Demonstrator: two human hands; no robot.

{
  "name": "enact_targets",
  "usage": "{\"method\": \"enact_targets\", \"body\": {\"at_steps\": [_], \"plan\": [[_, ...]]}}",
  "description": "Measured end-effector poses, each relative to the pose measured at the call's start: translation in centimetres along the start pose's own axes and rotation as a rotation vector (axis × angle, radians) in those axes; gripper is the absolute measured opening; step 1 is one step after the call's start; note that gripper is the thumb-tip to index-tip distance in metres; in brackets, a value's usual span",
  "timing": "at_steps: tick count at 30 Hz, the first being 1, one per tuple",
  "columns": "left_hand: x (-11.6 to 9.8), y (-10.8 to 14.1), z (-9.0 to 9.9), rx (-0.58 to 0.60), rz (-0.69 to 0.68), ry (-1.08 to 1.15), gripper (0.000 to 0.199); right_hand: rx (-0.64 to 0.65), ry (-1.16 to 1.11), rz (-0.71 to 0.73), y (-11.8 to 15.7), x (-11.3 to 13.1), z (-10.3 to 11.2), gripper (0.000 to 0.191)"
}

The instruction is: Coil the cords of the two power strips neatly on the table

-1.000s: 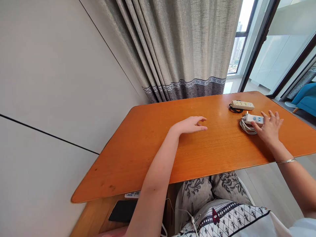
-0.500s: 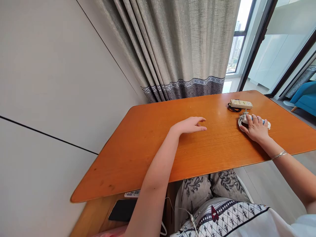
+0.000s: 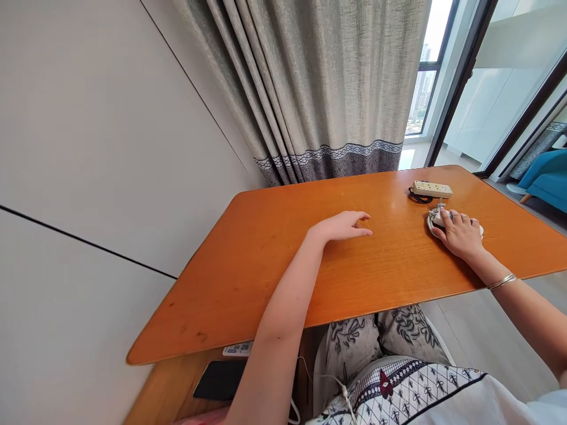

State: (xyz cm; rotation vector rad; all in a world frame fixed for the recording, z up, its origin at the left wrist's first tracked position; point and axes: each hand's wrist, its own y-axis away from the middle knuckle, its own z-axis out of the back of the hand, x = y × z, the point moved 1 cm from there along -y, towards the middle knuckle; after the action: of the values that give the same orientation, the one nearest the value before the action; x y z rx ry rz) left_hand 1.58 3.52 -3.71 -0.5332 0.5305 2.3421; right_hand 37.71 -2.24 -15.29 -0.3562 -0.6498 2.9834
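Observation:
On the right side of the orange-brown table (image 3: 274, 236), my right hand (image 3: 461, 236) lies over a white power strip (image 3: 443, 218), fingers curled across its top. The strip's white cord (image 3: 430, 224) is bundled at its left end, with a plug (image 3: 440, 204) sticking up. Just behind it rests a cream power strip (image 3: 430, 189) with a coiled black cord (image 3: 419, 197). My left hand (image 3: 343, 226) is over the middle of the table, holding nothing, its thumb apart from the loosely bent fingers. Most of the white strip is hidden under my right hand.
Below the table's near left edge, a dark flat object (image 3: 220, 379) sits on a wooden surface (image 3: 166, 386). A thin white cable (image 3: 325, 376) runs near my lap. A grey curtain (image 3: 336, 88) hangs behind the table, and a wall (image 3: 88, 147) borders the left.
My right hand's fingers have drawn closer and curl further over the white power strip, hiding more of it. The left hand stays nearly still.

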Motion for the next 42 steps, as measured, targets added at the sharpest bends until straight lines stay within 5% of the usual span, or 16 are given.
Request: {"method": "enact_targets", "body": {"at_steps": [13,17,20,25,30,36,42], "plan": [[0.2,0.1,0.2,-0.029,0.007,-0.022,0.066,-0.068,-0.089,-0.005,-0.3,0.9,1.1,0.076],[0.4,-0.2,-0.1,-0.03,0.006,-0.041,0.066,-0.105,-0.209,0.113,-0.3,3.6,2.2,0.067],[1.1,-0.9,-0.5,-0.039,0.02,-0.039,0.066,-0.006,-0.336,0.268,-0.7,7.3,3.3,0.061],[4.0,-3.1,-1.5,-0.137,0.06,-0.02,0.059,0.223,-0.465,0.483,-3.1,13.9,4.8,0.065],[8.4,-5.1,-3.1,-0.377,0.308,-0.15,0.064,0.319,-0.478,0.499,-5.8,18.4,4.2,0.072],[12.2,-5.4,-5.1,-0.455,0.4,-0.218,0.059,0.405,-0.495,0.488,-5.8,18.9,1.8,0.074],[12.5,-5.3,-5.5,-0.463,0.372,-0.231,0.061,0.404,-0.519,0.492,-5.7,18.3,1.3,0.074]]}}
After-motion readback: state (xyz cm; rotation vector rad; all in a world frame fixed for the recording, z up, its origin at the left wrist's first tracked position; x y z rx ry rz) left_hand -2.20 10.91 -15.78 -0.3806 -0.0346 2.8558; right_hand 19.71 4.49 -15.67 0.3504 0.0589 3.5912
